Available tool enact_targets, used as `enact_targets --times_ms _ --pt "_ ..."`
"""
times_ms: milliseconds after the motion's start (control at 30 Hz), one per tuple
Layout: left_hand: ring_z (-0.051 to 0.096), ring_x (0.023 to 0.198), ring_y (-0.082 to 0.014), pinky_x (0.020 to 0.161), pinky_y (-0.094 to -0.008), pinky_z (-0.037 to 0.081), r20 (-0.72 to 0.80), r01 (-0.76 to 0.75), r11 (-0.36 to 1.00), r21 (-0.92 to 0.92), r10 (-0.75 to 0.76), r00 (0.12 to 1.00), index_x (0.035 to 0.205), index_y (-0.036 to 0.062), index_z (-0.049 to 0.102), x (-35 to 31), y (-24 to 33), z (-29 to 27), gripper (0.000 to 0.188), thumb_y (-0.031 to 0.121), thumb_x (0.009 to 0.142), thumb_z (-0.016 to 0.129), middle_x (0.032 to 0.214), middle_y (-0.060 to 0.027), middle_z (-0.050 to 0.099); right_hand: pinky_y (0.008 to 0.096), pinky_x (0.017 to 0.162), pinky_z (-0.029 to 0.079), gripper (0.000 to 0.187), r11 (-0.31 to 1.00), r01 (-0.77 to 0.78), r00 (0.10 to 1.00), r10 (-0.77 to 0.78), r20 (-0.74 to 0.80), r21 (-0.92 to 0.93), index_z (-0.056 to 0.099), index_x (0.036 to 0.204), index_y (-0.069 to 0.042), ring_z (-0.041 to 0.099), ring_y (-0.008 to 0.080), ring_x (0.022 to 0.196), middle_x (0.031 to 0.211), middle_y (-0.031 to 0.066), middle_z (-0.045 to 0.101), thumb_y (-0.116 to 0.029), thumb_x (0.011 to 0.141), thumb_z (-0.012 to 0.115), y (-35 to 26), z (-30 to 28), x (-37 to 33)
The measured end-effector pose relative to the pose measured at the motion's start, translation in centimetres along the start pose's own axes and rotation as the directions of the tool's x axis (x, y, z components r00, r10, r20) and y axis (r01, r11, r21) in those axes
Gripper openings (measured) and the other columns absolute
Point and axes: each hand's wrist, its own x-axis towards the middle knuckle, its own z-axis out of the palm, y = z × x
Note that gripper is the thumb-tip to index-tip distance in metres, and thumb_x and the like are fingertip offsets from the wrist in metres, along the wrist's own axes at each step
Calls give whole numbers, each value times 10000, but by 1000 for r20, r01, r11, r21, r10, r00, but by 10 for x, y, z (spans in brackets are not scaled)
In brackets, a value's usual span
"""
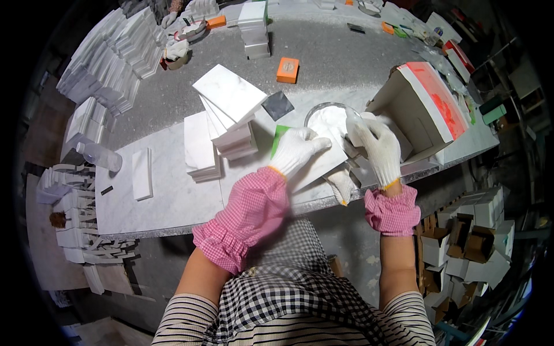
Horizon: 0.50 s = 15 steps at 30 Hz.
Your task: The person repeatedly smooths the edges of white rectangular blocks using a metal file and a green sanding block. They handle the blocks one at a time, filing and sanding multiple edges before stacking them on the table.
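Observation:
My left hand (295, 151), in a white knit glove with a pink checked sleeve, grips a white marble-look tile (317, 168) with the thumb over its face. Just right of it, a round bowl (311, 108) holds white powder or paste (328, 121). At the bowl's right rim is my right hand (381, 147), also gloved, its fingers closed around something pale that I cannot make out. Part of a green pad (280, 137) shows beside my left hand. A crumpled white glove (341, 185) lies at the table's front edge, below the tile.
Stacked white tiles (229, 95) stand left of my hands, near a dark square (278, 105) and an orange block (287, 70). An open carton (415, 109) sits at right. Farther left are a plastic bottle (99, 157) and tall tile stacks (109, 63). Boxes (467, 242) pile below right.

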Motion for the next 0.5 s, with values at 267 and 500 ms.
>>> enact_targets --times_ms 267,500 --pt "667 789 -115 724 -272 541 27 -21 1000 -4 21 999 1003 -34 776 -7 11 -2 336 284 893 789 890 -67 745 461 814 524 490 964 61 996 -43 74 -259 766 1114 -87 712 388 951 1025 206 745 -503 927 588 25 46 62" --pt "633 789 -103 735 -267 523 64 -1 995 -102 8 998 1013 -37 761 -9 13 -2 300 253 936 750 886 -40 722 469 854 530 420 932 77 988 -23 154 -355 772 1128 -126 702 394 995 1050 176 753 -438 920 584 9 43 58"
